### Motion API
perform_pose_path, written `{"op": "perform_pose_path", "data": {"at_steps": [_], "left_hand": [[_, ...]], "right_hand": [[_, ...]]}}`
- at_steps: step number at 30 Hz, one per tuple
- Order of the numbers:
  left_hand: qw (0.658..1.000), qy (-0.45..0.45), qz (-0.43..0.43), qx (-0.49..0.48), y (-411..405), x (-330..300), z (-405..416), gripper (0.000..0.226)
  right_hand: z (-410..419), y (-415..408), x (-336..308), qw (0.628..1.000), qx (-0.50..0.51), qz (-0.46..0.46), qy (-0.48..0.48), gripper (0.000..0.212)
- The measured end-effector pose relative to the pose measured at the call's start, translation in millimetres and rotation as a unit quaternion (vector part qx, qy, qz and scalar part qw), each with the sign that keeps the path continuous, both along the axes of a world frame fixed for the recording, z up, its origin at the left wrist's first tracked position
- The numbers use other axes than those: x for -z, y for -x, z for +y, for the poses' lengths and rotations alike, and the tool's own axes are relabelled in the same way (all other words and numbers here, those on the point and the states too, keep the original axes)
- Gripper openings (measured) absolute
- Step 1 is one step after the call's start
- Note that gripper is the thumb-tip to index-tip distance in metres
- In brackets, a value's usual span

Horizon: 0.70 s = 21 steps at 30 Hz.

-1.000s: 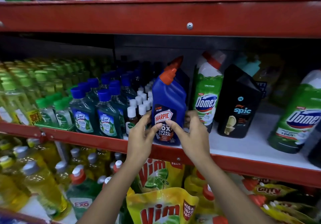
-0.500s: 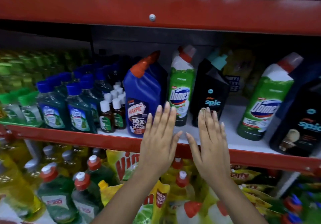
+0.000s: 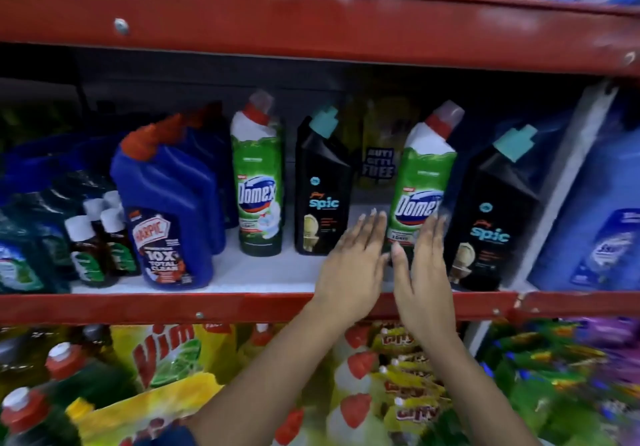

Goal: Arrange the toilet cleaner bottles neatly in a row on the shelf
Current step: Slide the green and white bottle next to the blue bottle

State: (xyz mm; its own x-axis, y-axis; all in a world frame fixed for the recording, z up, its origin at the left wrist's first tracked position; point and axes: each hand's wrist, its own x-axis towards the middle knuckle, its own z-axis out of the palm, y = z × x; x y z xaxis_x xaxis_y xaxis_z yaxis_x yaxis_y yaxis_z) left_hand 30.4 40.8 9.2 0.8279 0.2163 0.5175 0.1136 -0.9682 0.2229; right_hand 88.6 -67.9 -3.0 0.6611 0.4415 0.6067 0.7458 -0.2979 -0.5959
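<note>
On the white shelf board [image 3: 256, 276] stand a blue Harpic bottle [image 3: 166, 210], a green Domex bottle [image 3: 258, 182], a black Spic bottle [image 3: 323, 189], a second green Domex bottle [image 3: 424, 175] that leans right, and a second black Spic bottle [image 3: 495, 213]. My left hand [image 3: 353, 265] and my right hand [image 3: 424, 265] are flat with fingers straight, one on each side of the leaning Domex bottle's base. The fingertips are at the bottle's lower label; no fingers wrap around it.
Small dark bottles with white caps [image 3: 93, 248] and blue-capped green bottles stand left of the Harpic. A blue pouch [image 3: 595, 231] leans at the right behind a white upright. A red shelf lip [image 3: 207, 307] runs below, a red beam [image 3: 311, 26] above. Vim packs [image 3: 166, 352] fill the lower shelf.
My hands let go of the Harpic bottle, opened flat and moved right along the shelf. They now flank the right-hand Domex bottle. The view has shifted right.
</note>
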Motion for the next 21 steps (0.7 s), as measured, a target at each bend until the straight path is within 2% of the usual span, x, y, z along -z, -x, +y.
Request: {"op": "perform_pose_path", "data": {"at_steps": [2,4,7,10,13,16,21], "left_hand": [[0.99,0.138,-0.002,0.034,-15,-8,-5,0.057],[0.958,0.281,-0.016,0.06,-29,-14,-7,0.056],[0.902,0.417,-0.07,0.09,-45,-18,-9,0.051],[0.873,0.454,-0.155,0.084,-52,-16,-12,0.041],[0.858,0.466,-0.198,0.085,-55,-15,-12,0.037],[0.848,0.474,-0.227,0.069,-57,-17,-13,0.033],[0.839,0.47,-0.265,0.068,-51,-20,-14,0.037]], "right_hand": [[0,-10,-6,0.998,-0.025,0.046,-0.041,0.067],[-1,-19,-12,0.993,-0.054,0.084,-0.064,0.063],[1,-31,-16,0.979,-0.071,0.155,-0.11,0.037],[4,-40,-14,0.974,-0.069,0.177,-0.121,0.032],[4,-41,-13,0.971,-0.079,0.179,-0.134,0.03],[4,-39,-16,0.975,-0.092,0.156,-0.129,0.045],[-3,-36,-18,0.976,-0.1,0.147,-0.123,0.052]]}}
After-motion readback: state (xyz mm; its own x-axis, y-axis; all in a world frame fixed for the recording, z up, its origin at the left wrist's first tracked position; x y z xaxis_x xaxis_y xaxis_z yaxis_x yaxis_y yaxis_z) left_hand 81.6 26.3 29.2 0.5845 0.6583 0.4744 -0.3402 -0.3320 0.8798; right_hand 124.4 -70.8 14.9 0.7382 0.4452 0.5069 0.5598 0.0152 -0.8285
